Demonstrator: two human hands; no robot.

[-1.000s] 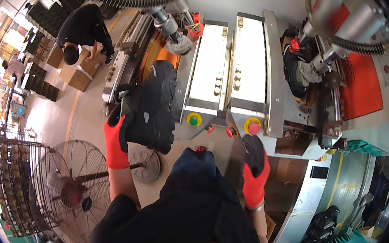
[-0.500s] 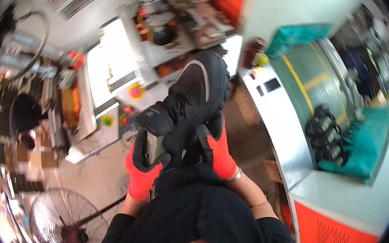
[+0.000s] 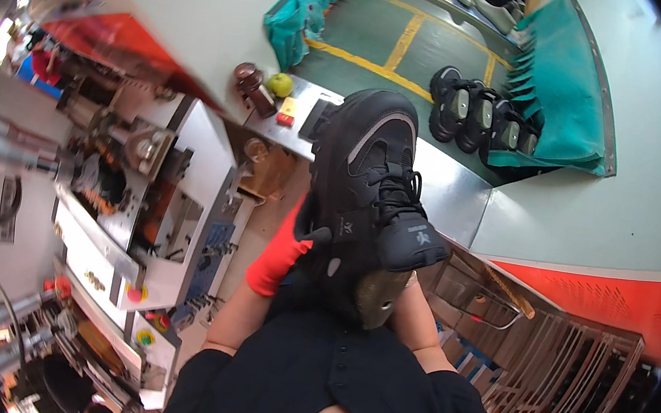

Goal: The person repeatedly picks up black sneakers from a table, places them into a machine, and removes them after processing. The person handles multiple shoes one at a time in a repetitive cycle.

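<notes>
A black lace-up sneaker (image 3: pixel 368 170) with a grey stripe round its toe is in front of my chest, toe pointing up and away. A greenish-grey shoe last (image 3: pixel 381 299) with a round hole shows in its ankle opening. My left hand (image 3: pixel 284 246), in a red and black glove, is closed on the sneaker's left side, thumb against the upper. Behind the sneaker's heel, my right forearm (image 3: pixel 419 329) reaches up; the sneaker hides my right hand and its fingers.
Ahead, several black shoes (image 3: pixel 473 117) stand on a green conveyor belt (image 3: pixel 359 37) with yellow lines, between teal curtains (image 3: pixel 575 96). A metal ledge (image 3: pixel 451 197) edges it, with a jar (image 3: pixel 254 90) and a green fruit (image 3: pixel 280 84). Machinery (image 3: pixel 138 158) is on the left, a wire rack (image 3: pixel 548 382) on the right.
My body has turned right, so the conveyor is now ahead. The sneaker has rolled, showing its laces and left side. My left hand has moved up along it; my right hand has gone behind it.
</notes>
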